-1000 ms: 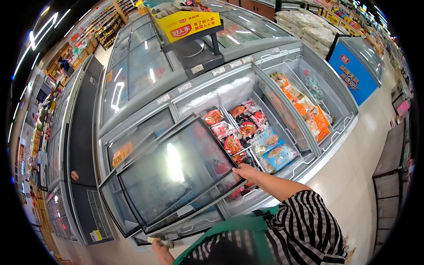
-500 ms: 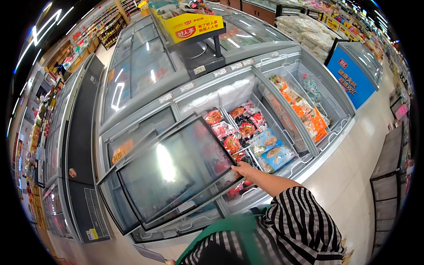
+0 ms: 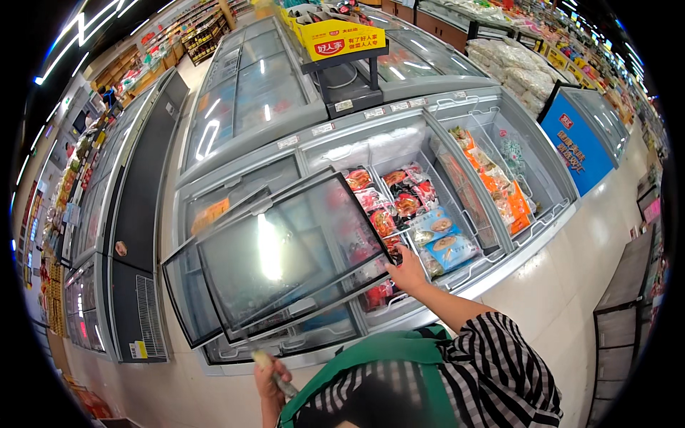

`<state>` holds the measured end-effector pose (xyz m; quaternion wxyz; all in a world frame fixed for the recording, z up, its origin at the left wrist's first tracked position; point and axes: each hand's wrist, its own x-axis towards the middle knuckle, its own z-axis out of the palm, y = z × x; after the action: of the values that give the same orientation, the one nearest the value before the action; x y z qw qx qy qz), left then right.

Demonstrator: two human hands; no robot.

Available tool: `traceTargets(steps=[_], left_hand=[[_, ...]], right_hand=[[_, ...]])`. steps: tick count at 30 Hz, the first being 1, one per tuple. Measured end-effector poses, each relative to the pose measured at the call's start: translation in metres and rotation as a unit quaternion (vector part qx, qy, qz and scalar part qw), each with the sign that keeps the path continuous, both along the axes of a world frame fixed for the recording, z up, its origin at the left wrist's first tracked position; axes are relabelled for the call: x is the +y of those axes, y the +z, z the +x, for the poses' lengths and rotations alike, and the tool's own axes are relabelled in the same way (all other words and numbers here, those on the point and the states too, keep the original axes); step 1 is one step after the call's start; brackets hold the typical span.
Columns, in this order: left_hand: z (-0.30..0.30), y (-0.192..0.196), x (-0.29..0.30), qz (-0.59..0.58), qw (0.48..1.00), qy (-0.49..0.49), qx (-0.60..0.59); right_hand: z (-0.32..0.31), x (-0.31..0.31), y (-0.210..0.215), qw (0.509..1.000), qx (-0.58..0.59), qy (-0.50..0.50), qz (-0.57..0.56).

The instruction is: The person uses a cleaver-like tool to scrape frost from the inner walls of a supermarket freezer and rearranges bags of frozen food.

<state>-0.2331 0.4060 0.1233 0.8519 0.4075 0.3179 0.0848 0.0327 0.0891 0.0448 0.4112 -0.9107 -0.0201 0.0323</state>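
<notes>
Glass in a dark frame is seen in the upper lid point(image 3: 303, 246), which is laid over the left part of the chest freezer point(image 3: 521, 247). Its long axis is set roughly along the freezer's length, slightly askew to the freezer's near edge; one short end is pointed toward the freezer's middle, the other toward its left end. A lower lid point(image 3: 184, 282) is partly covered by it, with a corner stuck out past the freezer's left end. The upper lid's near right corner is held by the right hand point(image 3: 407, 272), its fingers bent over the frame and its thumb against the edge; how firmly cannot be told. A short rod point(image 3: 262, 359), pale at one end and blurred, is gripped in the curled fingers of the left hand point(image 3: 271, 378), just off the freezer's near side. Red packages point(image 3: 407, 203) and blue packages point(image 3: 442, 239) are held in baskets at the freezer's middle, and orange packages point(image 3: 492, 178) toward its right end. Beyond the freezer's far side, a yellow box point(image 3: 339, 39) is raised on a stand.
</notes>
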Motion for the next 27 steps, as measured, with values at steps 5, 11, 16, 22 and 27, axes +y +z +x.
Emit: traceTargets(steps=[5,11,16,22,27], left_hand=[[0.095,0.027,-0.045,-0.126,0.956,-0.208,-0.166],[0.175,0.098,-0.132,-0.022,0.932,-0.237,-0.275],[0.188,0.055,-0.179,0.123,0.979,-0.115,-0.117],[0.171,0.004,-0.236,0.096,0.991,-0.044,0.079],[0.181,-0.026,-0.252,0.217,0.945,0.043,0.242]], right_hand=[[-0.019,-0.040,0.020,0.997,0.055,0.043,0.036],[-0.025,-0.151,-0.001,0.996,0.080,-0.017,0.037],[0.002,-0.228,-0.021,0.995,0.101,-0.003,0.024],[0.050,-0.313,-0.059,0.994,0.089,0.047,0.043],[0.093,-0.345,-0.063,0.981,0.166,0.091,0.038]])
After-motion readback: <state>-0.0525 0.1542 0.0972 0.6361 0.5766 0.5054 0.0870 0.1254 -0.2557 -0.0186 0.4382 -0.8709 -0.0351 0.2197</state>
